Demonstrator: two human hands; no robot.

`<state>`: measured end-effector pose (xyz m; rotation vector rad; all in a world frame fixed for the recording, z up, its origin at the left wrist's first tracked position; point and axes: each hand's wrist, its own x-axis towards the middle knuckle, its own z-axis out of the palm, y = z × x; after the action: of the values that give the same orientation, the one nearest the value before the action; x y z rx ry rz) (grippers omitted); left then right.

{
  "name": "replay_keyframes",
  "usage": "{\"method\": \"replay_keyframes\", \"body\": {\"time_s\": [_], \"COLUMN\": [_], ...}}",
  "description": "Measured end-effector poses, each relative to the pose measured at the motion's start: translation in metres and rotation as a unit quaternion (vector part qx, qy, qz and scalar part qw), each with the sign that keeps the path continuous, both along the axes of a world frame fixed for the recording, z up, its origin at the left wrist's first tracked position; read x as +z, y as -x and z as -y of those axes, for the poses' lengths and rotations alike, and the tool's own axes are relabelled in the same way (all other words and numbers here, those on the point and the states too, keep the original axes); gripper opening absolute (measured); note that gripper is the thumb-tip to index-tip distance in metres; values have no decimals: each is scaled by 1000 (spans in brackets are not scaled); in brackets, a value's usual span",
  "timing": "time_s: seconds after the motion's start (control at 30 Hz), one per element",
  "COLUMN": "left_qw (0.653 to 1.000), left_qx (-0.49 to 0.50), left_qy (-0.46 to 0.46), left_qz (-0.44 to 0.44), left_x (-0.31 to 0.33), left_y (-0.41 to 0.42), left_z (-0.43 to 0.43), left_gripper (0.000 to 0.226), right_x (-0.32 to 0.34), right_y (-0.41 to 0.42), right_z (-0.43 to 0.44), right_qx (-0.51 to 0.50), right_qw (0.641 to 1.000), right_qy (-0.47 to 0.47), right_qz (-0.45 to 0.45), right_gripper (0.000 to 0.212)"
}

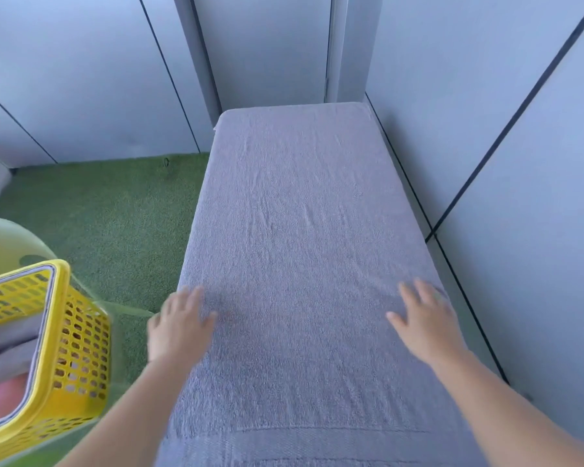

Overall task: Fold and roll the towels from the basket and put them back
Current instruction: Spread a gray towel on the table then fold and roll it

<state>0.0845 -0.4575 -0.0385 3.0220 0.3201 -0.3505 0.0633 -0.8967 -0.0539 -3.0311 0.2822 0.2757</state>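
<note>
Grey towel (294, 230): I see it spread flat and lengthwise, running from the near edge to the corner of the wall panels (520, 129).
Left hand (179, 325): fingers straight, palm down at the towel's left edge, pinching nothing; blurred.
Right hand (422, 318): fingers fanned out, flat on the towel near its right edge.
Yellow basket (78, 335): left of the towel, on the green turf (108, 210).
Basket contents: I make out folded grey towels (11, 348) and a pink towel (0, 399).
</note>
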Motion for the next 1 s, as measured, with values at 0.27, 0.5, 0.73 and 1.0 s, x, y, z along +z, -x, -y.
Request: {"method": "replay_keyframes", "body": {"time_s": [0.27, 0.5, 0.73, 1.0], "left_qw": [972, 998, 980, 982], "left_qx": [-220, 62, -174, -185], "left_qy": [77, -1, 92, 35], "left_qz": [-38, -12, 15, 28], "left_x": [-6, -15, -10, -37], "left_y": [0, 95, 126, 219], "left_z": [126, -70, 111, -25], "left_gripper": [60, 71, 57, 60], "right_x": [-6, -15, -14, -23], "right_y": [-18, 80, 106, 210], "right_z": [-102, 80, -88, 9], "right_qx": [232, 0, 185, 113], "right_qw": [969, 1000, 979, 993], "right_qy": [-73, 4, -90, -14], "right_qz": [-53, -28, 3, -4], "right_gripper": [64, 73, 63, 65]}}
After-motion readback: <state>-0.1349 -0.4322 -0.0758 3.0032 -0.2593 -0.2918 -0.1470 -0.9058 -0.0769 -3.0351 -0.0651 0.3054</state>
